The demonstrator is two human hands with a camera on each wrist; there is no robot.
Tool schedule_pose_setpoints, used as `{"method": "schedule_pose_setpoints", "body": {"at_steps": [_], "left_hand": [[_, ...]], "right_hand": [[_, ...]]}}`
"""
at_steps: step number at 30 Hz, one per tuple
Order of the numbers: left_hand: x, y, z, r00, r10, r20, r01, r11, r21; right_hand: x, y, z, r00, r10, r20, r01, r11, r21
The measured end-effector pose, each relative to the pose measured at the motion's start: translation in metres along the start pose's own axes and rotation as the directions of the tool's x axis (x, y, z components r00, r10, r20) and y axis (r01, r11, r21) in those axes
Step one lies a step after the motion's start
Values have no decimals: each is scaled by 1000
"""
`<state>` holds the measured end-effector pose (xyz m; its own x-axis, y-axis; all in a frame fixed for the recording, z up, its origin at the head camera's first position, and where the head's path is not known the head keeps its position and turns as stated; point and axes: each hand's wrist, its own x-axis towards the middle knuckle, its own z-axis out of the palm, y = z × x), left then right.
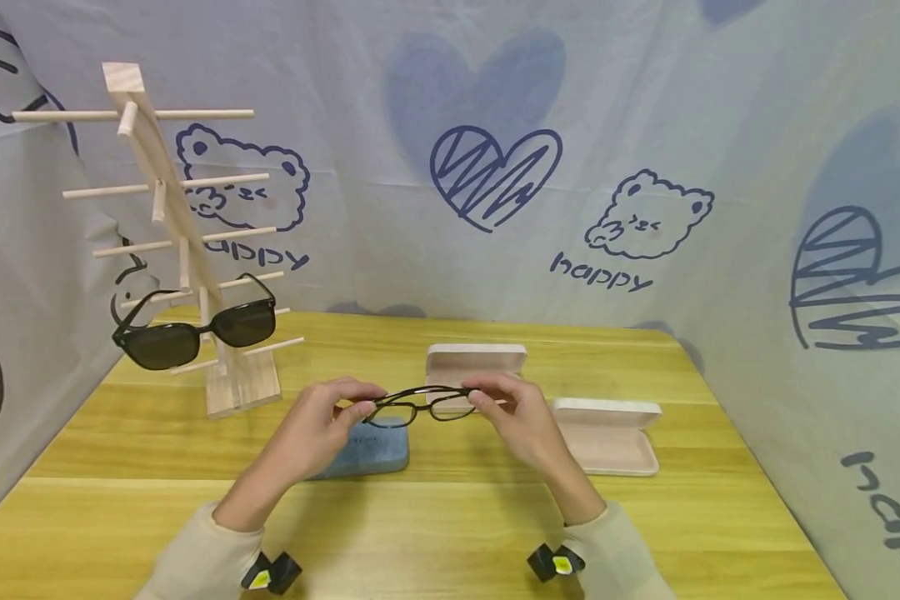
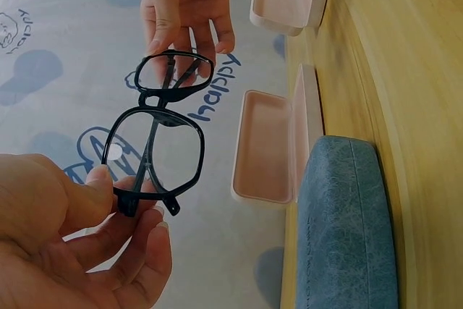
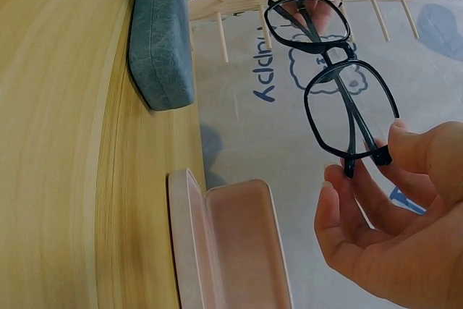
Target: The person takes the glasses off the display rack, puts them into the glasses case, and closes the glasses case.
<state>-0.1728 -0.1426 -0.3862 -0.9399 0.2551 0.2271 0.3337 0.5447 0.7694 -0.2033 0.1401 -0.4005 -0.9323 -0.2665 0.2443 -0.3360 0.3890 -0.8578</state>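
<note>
Black-framed eyeglasses (image 1: pixel 422 407) with clear lenses are held up between both hands, over the table. Their temples are folded, crossing behind the lenses in both wrist views. My left hand (image 1: pixel 317 427) pinches one end of the frame between thumb and fingers. At the opposite end, my right hand (image 1: pixel 523 417) grips the frame the same way. Below and behind the left hand lies a closed blue glasses case (image 1: pixel 381 454). Two pale glasses cases with pink lining stand open: one (image 1: pixel 476 350) behind the eyeglasses, the other (image 1: pixel 607 408) beyond the right hand.
A wooden display stand (image 1: pixel 225 387) with several pegs rises at the left of the table. Black sunglasses (image 1: pixel 172 346) hang on its lower pegs. A printed cloth (image 1: pixel 360 242) with hearts and bears encloses the back and sides of the wooden table (image 1: pixel 457 533).
</note>
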Motion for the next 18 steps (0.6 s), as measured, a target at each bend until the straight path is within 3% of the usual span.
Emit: {"method": "schedule_pose_setpoints", "body": {"at_steps": [18], "left_hand": [[2, 0, 1, 1000, -13, -2, 13, 1000, 16]], "right_hand": [[1, 2, -1, 1000, 16, 9, -15, 999, -38]]}}
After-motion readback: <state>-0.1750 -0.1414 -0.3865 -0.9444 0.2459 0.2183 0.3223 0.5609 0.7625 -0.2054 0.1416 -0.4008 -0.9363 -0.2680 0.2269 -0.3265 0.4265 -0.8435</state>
